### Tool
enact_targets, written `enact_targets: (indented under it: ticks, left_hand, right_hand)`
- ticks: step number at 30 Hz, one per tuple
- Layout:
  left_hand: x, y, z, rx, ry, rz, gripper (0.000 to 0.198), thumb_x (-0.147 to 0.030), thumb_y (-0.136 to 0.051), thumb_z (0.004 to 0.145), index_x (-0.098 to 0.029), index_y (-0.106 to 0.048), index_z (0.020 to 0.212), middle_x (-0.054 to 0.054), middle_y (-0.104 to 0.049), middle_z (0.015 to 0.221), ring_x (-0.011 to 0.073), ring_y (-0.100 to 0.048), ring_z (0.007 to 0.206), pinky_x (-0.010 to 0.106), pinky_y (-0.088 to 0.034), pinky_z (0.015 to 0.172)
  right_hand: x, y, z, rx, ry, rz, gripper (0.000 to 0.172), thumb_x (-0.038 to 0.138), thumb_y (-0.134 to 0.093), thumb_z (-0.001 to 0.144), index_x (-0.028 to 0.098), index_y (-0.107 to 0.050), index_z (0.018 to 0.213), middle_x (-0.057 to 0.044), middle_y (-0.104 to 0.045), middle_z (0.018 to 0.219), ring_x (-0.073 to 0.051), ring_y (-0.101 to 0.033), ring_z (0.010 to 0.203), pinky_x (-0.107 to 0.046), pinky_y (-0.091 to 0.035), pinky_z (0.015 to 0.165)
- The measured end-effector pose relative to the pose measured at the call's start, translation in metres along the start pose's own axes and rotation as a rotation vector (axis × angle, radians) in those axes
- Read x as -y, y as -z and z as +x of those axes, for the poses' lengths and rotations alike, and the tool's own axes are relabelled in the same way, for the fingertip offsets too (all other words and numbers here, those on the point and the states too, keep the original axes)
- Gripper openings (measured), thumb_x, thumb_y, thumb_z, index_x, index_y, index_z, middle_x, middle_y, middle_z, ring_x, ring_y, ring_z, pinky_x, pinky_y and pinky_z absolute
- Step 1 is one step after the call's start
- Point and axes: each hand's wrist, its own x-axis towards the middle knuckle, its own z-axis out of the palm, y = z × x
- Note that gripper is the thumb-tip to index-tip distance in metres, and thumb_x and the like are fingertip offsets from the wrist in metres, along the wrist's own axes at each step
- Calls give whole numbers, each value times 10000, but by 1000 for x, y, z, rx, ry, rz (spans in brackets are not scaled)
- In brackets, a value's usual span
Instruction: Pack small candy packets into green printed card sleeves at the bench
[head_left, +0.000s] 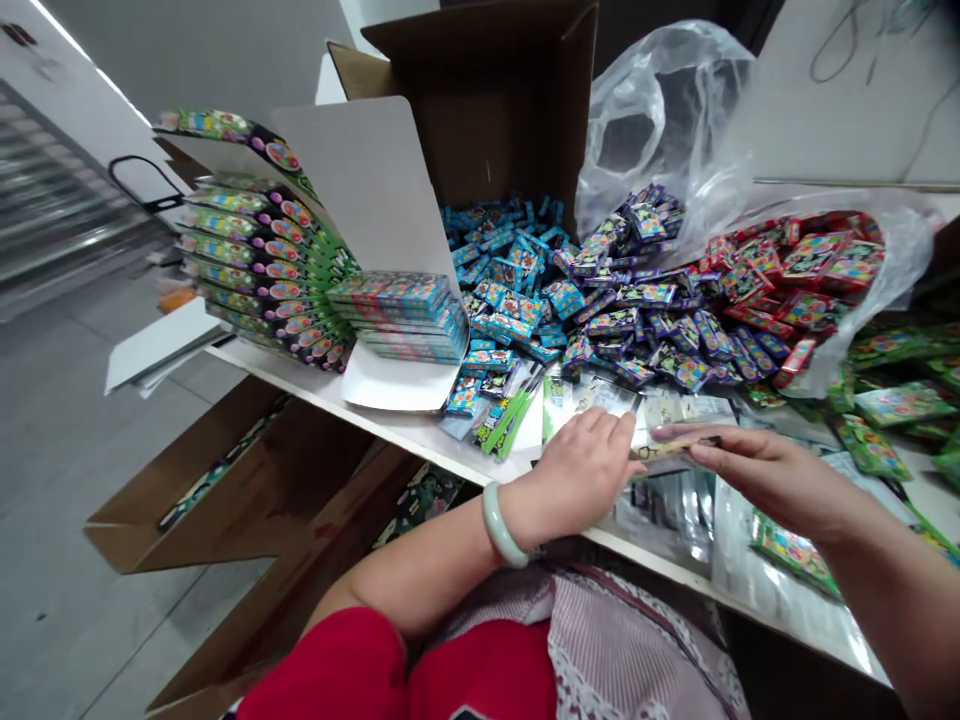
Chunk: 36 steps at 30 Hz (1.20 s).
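1. right hand [772, 475], lower right of the frame: forearm reaching in from the edge, closed to a tight pinch on a narrow printed strip [671, 449], held level just above the table, probably to keep it clear of the packets below.
2. left hand [577, 470], just left of that strip: palm down, flat and open, no visible hold on anything, resting on clear plastic sleeves [600, 400], apparently to pin them down.
3. jade bangle [501, 525] on the left wrist, arm bent and resting near the white table [397, 425] edge.
4. red top [375, 665] and striped apron [622, 640] along the bottom of the frame.
5. loose green packets [900, 405], right edge, apparently kept apart from the other colours.
6. blue packets [510, 290], purple packets [645, 305] and red packets [795, 270] mid-frame, heaped by colour, the red ones in a clear plastic bag [892, 300].
7. fanned stacks of printed boxes [255, 260], upper left, leaning on white card [367, 190] for support, before an open cardboard carton [480, 110].
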Motion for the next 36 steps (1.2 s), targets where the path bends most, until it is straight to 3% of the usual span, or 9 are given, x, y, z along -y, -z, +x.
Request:
enact_targets:
  ticks: [5,10,13,15,18,21,26,33,36]
  left_hand:
    - [-2,1,4,70,50,-2,416,-237,-457,948,-6,-413,1291,184,-617,1067,282,-591,1003,392,-511,837]
    - [21,-10,7,50,107,-218,231,-91,-422,890,-125,-601,1032,95,-674,906,211,-634,819,335,-515,735]
    - [41,-8,7,-184,238,-527,201,-171,-475,905,-163,-644,1015,66,-697,953,188,-637,853,319,-506,786]
    - [52,-3,9,-357,356,-719,202,-219,-518,892,-166,-659,1027,58,-702,992,184,-635,888,307,-500,808]
    - [57,0,11,-434,437,-931,206,-264,-590,849,-162,-681,1002,48,-710,967,183,-630,884,285,-496,789]
    - [50,-10,11,-372,494,-1250,213,-330,-676,789,-160,-694,916,36,-714,876,170,-639,807,267,-499,739]
    - [35,-30,11,-287,640,-1803,410,-400,-783,677,-137,-661,968,62,-720,893,203,-671,839,311,-519,787]
    - [32,-36,6,-333,567,-1655,435,-295,-690,791,-166,-536,1177,58,-674,993,121,-639,804,210,-504,691]
    - [26,-45,-3,-275,505,-1593,529,-265,-636,839,-239,-446,1332,24,-639,980,99,-624,804,195,-506,700]
  right_hand:
    - [-2,0,9,2,-8,57,390,549,-720,732,233,-773,955,-120,-704,1141,-335,-612,1124,-535,-366,1074]
    - [4,-8,19,-35,70,-26,379,548,-677,773,205,-755,915,-100,-731,976,-303,-659,984,-483,-475,967]
    - [14,-16,21,-400,303,-125,341,492,-665,797,226,-696,1008,-89,-676,1104,-293,-608,1095,-470,-447,1009]
    - [17,-26,22,-634,432,-122,492,435,-689,788,272,-563,1234,-93,-545,1328,-273,-500,1254,-451,-403,1061]
    - [12,-50,25,-399,354,65,674,422,-709,763,304,-409,1355,-99,-518,1357,-244,-503,1252,-426,-465,997]
    - [2,-74,29,-119,206,295,457,436,-712,744,250,-558,1132,-69,-670,1061,-213,-634,996,-385,-521,884]
    - [-7,-78,25,-186,47,351,350,491,-759,659,215,-581,781,27,-601,646,-135,-560,601,-287,-490,591]
    - [-36,-83,-14,-16,-137,386,363,497,-752,687,220,-575,839,-8,-664,767,-152,-605,650,-310,-509,598]
    - [-41,-79,-27,-142,-58,399,462,445,-757,702,244,-535,1055,-60,-674,972,-212,-652,867,-399,-549,777]
